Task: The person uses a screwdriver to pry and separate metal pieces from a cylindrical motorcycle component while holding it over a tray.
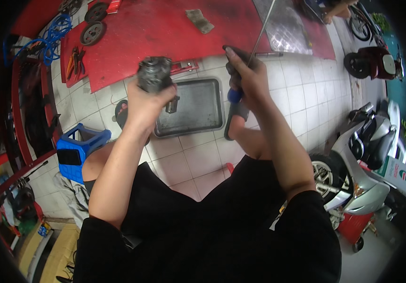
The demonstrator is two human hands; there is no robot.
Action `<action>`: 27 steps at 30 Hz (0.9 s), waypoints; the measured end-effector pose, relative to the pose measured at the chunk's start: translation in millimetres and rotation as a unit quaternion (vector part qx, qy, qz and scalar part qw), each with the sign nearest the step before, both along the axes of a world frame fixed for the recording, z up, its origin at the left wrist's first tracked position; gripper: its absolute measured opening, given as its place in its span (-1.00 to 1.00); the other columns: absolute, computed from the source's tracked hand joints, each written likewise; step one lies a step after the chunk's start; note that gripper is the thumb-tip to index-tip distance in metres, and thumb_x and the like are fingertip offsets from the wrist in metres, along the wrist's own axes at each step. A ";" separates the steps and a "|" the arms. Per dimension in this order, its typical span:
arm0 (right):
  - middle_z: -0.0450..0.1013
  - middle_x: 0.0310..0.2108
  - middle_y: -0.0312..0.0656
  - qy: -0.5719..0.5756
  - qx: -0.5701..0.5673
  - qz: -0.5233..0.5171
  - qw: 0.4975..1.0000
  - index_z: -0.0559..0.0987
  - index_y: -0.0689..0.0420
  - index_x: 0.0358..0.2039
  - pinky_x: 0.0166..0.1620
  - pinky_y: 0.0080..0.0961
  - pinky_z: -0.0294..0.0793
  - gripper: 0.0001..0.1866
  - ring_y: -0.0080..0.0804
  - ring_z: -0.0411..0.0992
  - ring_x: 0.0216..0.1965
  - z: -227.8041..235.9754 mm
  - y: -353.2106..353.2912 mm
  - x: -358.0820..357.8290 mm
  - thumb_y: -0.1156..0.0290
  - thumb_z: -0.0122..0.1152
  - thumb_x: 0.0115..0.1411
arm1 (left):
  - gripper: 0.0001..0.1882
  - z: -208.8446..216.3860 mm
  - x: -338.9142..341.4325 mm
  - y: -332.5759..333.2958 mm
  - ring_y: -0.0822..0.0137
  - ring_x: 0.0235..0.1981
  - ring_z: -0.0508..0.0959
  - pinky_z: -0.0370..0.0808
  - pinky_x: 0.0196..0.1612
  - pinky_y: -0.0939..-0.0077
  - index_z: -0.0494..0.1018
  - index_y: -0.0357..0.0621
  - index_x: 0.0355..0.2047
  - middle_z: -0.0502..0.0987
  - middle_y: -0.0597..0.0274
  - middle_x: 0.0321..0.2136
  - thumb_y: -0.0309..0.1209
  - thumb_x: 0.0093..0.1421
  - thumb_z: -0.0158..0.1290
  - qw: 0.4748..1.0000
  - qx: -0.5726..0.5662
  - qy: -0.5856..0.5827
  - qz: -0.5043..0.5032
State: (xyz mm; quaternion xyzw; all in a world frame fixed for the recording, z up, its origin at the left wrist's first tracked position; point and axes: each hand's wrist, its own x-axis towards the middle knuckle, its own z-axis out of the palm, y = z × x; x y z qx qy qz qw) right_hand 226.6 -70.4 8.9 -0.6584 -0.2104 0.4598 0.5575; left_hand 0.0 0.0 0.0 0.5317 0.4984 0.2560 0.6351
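My left hand (146, 106) is closed round a dark, greasy metal engine part (155, 73), blurred by motion, so its exact kind is unclear. A small metal cylinder (172, 104) shows just below that hand, in front of the tray; whether it belongs to the part I cannot tell. In my right hand (255, 82) is what looks like an air blow gun (233, 75), dark-bodied, with a blue lower end and a long thin rod pointing up and away. Both hands are raised apart, on either side of a shallow dark metal tray (223, 106) on the tiled floor.
Beyond the tray lies a red work surface (160, 33) with a rag (199, 21), wheels (93, 33) and pliers (74, 63). A blue stool (82, 146) stands at left, a silver scooter (363, 174) at right. Another person's arm (337, 12) shows at the far right.
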 end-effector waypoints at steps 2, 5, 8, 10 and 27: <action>0.39 -0.51 -0.34 0.008 -0.028 0.001 1.000 0.60 0.26 -0.07 -0.60 -0.67 0.17 -0.59 -0.70 0.19 -0.66 -10.3 3.4 2.6 0.21 0.40 0.22 | -0.73 0.5 -3.9 12.2 0.35 -0.34 0.59 0.52 -0.18 0.42 0.54 -0.29 -0.24 0.61 0.17 -0.33 -0.59 0.02 0.29 0.994 -0.022 -0.077 0.068; 0.41 -0.51 -0.32 -0.032 -0.099 0.045 0.994 0.61 0.27 -0.23 -0.60 -0.71 0.14 -0.64 -0.72 0.21 -0.65 -47.5 -7.2 13.5 0.20 0.42 0.20 | -0.70 -24.0 -3.8 4.2 0.30 -0.31 0.61 0.55 -0.19 0.42 0.48 -0.31 -0.14 0.59 0.16 -0.31 -0.60 0.09 0.23 0.985 -0.078 -0.112 0.105; 0.45 -0.53 -0.26 -0.050 -0.167 -0.009 0.985 0.61 0.29 -0.38 -0.56 -0.61 0.21 -0.52 -0.62 0.29 -0.60 -103.4 -15.5 15.6 0.05 0.49 0.10 | -0.74 -27.4 -3.9 14.3 0.29 -0.32 0.61 0.55 -0.22 0.40 0.48 -0.31 -0.17 0.59 0.14 -0.34 -0.61 0.11 0.21 0.976 -0.111 -0.145 0.119; 0.46 -0.57 -0.25 -0.064 -0.195 -0.060 0.977 0.63 0.27 -0.45 -0.56 -0.55 0.21 -0.48 -0.58 0.31 -0.59 -140.2 -30.6 9.1 -0.02 0.52 0.04 | -0.73 -29.5 -6.8 16.5 0.29 -0.32 0.61 0.55 -0.22 0.40 0.48 -0.30 -0.15 0.59 0.13 -0.34 -0.61 0.11 0.21 0.973 -0.125 -0.158 0.112; 0.50 -0.48 -0.32 -0.041 0.041 0.077 0.995 0.68 0.25 -0.24 -0.54 -0.65 0.23 -0.68 -0.73 0.28 -0.59 -12.8 10.9 -51.7 0.23 0.45 0.16 | -0.60 5.8 -4.4 1.8 0.38 -0.42 0.58 0.52 -0.25 0.44 0.54 -0.32 -0.24 0.60 0.22 -0.41 -0.54 -0.17 0.31 0.992 0.037 0.061 -0.102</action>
